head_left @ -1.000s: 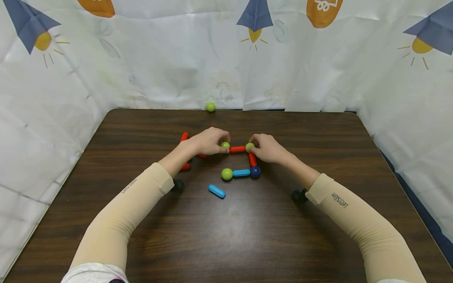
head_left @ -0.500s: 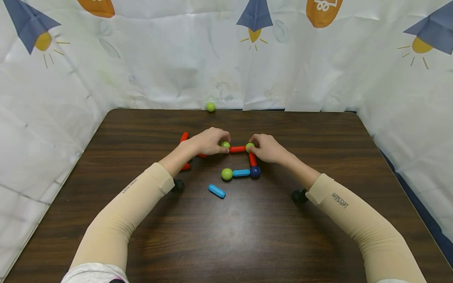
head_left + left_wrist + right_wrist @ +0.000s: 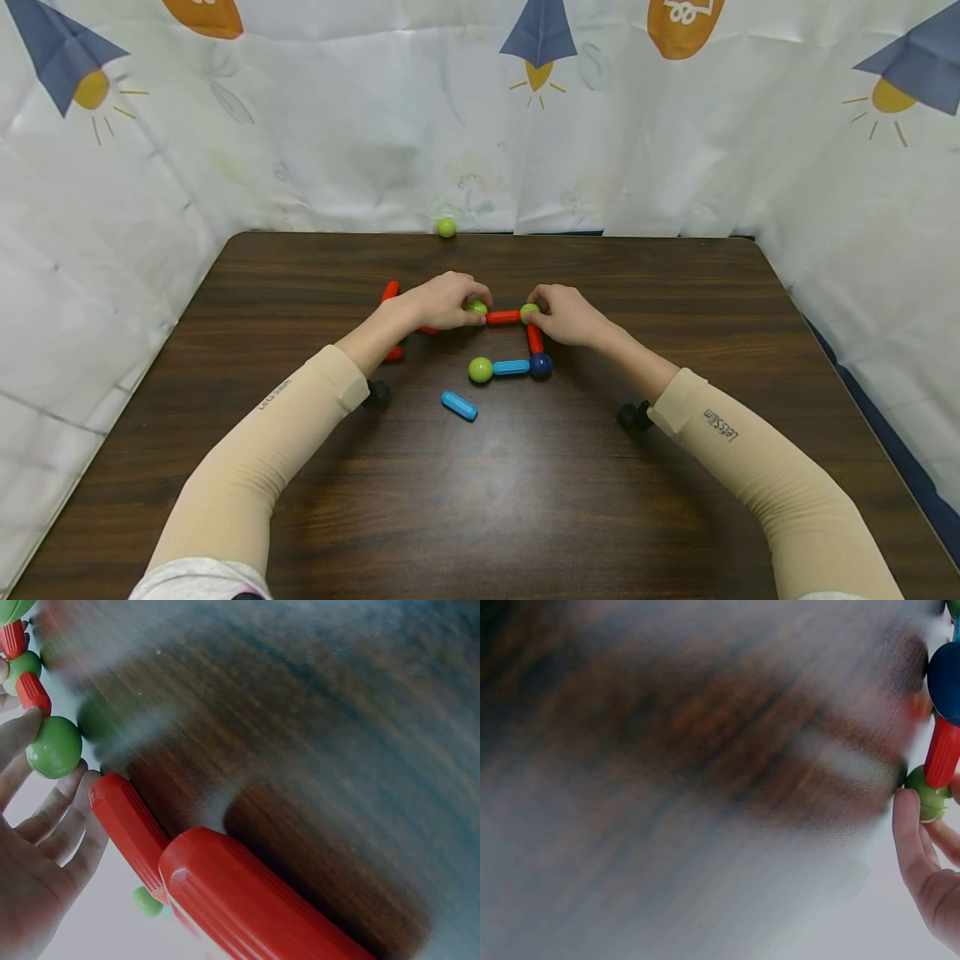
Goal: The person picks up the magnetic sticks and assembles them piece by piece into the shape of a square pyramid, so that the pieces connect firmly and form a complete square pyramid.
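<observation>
In the head view, my left hand [image 3: 442, 302] holds a green ball [image 3: 55, 747] between thumb and fingers. A short red rod [image 3: 503, 317] runs from it to another green ball [image 3: 529, 313], which my right hand [image 3: 566, 315] pinches. From that corner a second red rod [image 3: 535, 338] leads nearer to a dark blue ball [image 3: 541, 365]. A light blue rod [image 3: 512, 367] joins the dark blue ball to a third green ball [image 3: 481, 370]. These joined pieces make a shape open on its left side. Beneath my hands, parts of the held balls are hidden.
A loose light blue rod [image 3: 459, 406] lies nearer on the brown table [image 3: 495, 517]. Several red rods [image 3: 393, 354] lie by my left wrist, partly covered by it. One green ball [image 3: 446, 227] sits at the far edge, against a white printed curtain [image 3: 360, 167].
The fingers of my left hand have shifted very slightly at the green ball. My right hand and the joined pieces stay where they were.
</observation>
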Motion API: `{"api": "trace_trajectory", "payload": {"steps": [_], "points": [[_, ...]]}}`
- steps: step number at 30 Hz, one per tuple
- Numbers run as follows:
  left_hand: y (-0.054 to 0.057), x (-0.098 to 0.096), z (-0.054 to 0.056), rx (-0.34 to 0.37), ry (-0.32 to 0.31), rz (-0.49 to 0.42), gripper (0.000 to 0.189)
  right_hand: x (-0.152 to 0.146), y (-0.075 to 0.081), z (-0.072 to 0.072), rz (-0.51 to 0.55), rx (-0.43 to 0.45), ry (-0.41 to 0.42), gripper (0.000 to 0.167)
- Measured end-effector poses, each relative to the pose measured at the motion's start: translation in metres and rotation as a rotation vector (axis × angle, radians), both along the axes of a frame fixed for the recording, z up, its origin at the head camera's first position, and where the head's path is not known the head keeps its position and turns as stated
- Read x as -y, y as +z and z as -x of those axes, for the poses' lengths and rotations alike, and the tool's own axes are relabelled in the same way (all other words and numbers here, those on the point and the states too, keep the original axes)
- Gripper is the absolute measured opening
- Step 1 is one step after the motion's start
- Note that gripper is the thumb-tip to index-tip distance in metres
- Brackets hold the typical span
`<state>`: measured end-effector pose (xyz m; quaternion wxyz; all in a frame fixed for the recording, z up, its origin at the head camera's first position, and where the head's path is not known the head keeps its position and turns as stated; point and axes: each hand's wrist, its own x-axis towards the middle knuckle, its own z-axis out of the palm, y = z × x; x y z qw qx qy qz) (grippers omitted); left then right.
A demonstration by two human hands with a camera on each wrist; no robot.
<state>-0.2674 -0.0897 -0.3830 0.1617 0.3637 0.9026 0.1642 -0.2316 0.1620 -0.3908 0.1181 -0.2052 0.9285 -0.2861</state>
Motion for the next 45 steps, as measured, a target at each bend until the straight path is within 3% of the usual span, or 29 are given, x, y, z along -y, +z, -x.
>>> {"api": "trace_trajectory", "payload": {"steps": [12,24,45], "points": [[0.0006,0.0009,0.0002,0.017,0.001,0.016,0.024,-0.0001,-0.0001,0.0006,0.002,0.004,0.001,0.030],[0.0013,-0.0004,-0.0009,0.081,0.020,0.007,0.023,0.0001,0.0014,-0.0009,0.003,0.005,-0.003,0.029],[-0.0009,-0.0005,0.0002,0.043,0.010,-0.005,0.026,-0.0007,0.0017,-0.0013,0.001,0.006,-0.004,0.029]]}}
